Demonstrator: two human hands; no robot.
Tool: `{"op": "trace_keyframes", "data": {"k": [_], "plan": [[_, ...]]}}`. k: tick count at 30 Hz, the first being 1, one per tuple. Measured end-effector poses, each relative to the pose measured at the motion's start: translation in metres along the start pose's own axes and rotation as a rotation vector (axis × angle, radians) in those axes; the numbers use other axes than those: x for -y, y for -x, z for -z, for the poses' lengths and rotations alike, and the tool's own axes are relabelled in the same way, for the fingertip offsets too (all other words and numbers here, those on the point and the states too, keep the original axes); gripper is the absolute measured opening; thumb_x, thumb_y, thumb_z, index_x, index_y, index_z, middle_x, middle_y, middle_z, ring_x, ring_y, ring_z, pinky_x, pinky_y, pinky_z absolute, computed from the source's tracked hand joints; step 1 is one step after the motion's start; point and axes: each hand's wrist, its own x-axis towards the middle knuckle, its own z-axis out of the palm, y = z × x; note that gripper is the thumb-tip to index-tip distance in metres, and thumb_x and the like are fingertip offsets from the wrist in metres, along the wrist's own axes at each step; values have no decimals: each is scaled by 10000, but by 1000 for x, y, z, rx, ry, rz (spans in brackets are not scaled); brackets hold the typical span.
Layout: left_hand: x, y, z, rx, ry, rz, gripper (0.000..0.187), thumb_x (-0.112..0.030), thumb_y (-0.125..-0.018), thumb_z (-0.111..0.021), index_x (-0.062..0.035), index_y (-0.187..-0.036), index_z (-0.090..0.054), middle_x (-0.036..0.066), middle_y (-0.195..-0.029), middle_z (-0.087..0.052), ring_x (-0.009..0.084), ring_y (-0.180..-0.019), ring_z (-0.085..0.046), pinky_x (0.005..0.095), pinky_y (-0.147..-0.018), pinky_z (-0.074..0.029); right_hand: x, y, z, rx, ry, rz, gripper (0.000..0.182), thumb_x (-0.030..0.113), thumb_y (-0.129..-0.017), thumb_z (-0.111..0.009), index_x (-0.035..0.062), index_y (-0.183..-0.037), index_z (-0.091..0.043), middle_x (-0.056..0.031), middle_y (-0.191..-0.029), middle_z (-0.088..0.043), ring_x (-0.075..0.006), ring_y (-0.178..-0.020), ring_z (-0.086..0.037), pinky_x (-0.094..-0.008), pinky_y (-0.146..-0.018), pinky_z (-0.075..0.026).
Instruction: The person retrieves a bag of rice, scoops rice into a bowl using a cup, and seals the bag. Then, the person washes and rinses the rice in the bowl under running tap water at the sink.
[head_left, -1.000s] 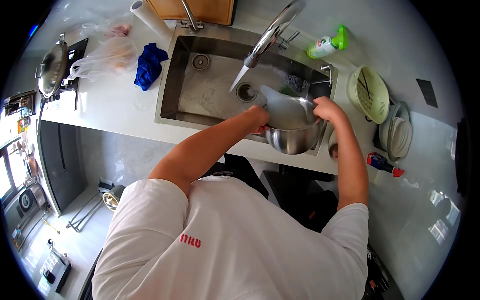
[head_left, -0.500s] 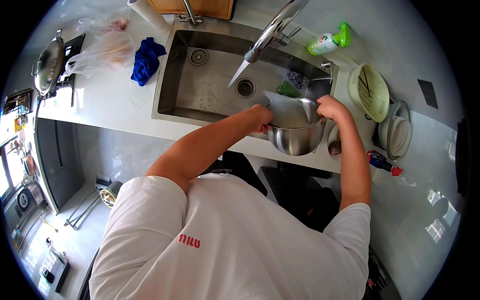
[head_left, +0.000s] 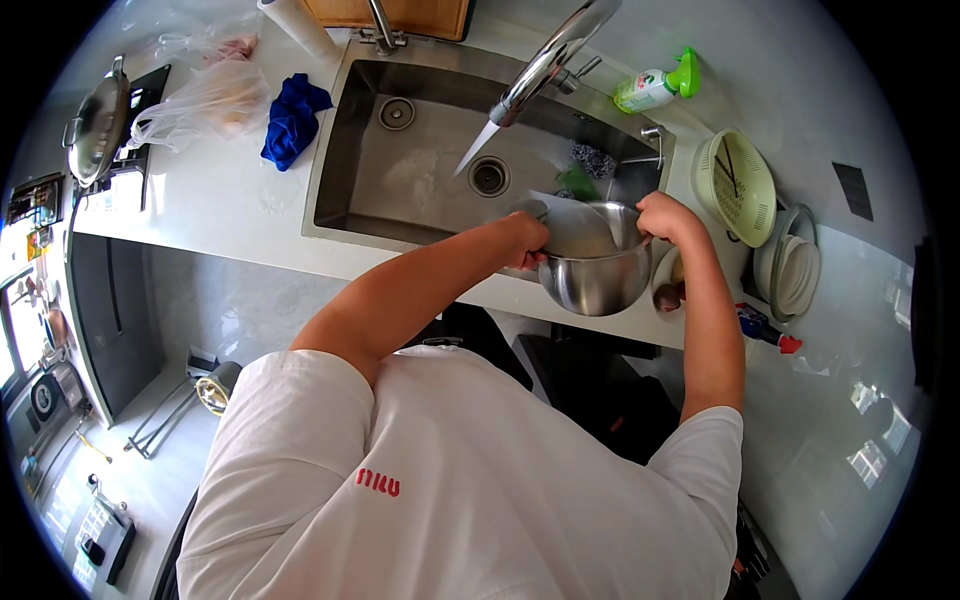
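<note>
A stainless steel bowl (head_left: 597,285) is tilted over the near edge of the sink (head_left: 330,130), its far lip toward the basin. My left hand (head_left: 525,240) is closed on the bowl's left rim. Opposite it, the fingers of my right hand (head_left: 665,215) wrap over the right rim. Cloudy, whitish water (head_left: 580,232) lies inside and shows as a pale sheet at the far left lip. Beyond it, the curved faucet (head_left: 512,105) runs a stream into the sink, left of the bowl. A green sponge (head_left: 577,183) and a grey scouring pad (head_left: 594,160) lie in the basin's right part.
Right of the sink stand a green colander (head_left: 765,190), stacked dishes (head_left: 797,275) and a dark bottle with a red cap (head_left: 765,325). A spray bottle (head_left: 645,92) is behind. Left are a blue cloth (head_left: 293,122), plastic bags (head_left: 215,100) and a lidded pan (head_left: 97,130).
Both hands and the bowl have shifted very slightly toward me and right. The bowl stays tilted and the faucet keeps running.
</note>
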Motion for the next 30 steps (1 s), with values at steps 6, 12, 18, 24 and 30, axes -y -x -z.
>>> {"op": "trace_keyframes", "data": {"k": [6,12,18,24,30], "plan": [[1,0,0,47,-10,23,170,30,-885,-610,-35,-746,-537,68,-626,-509,115,-475,-437,250,-401,-295,8,8,7,7,14,-60,468,0,-720,-623,-34,-1183,-679,-82,-709,-655,-161,-504,-528,-348,-438,-351],[2,-2,-2,41,-8,41,172,25,-889,-613,-36,-744,-543,66,-638,-516,114,-482,-440,247,-403,-293,6,3,7,27,50,-93,506,-7,-717,-625,-31,-1222,-662,-86,-708,-645,-146,-476,-485,-339,-427,-326],[0,3,-3,29,-32,35,169,31,-885,-613,-33,-741,-551,67,-637,-524,110,-481,-433,245,-394,-293,6,3,7,17,2,-111,432,-15,-724,-618,-32,-1152,-678,-97,-715,-651,-150,-465,-472,-344,-419,-310],[-2,7,-1,45,-22,55,175,40,-875,-617,-34,-734,-543,67,-626,-518,109,-466,-418,243,-384,-290,7,0,9,10,11,-109,347,-14,-731,-610,-29,-1072,-674,-98,-685,-646,-156,-453,-467,-346,-412,-310],[1,9,-1,42,-15,34,199,69,-860,-613,-34,-717,-522,72,-619,-509,111,-465,-409,246,-384,-282,7,-1,8,14,13,-126,327,-17,-717,-619,-24,-1038,-686,-102,-675,-642,-158,-450,-468,-351,-408,-310]]}}
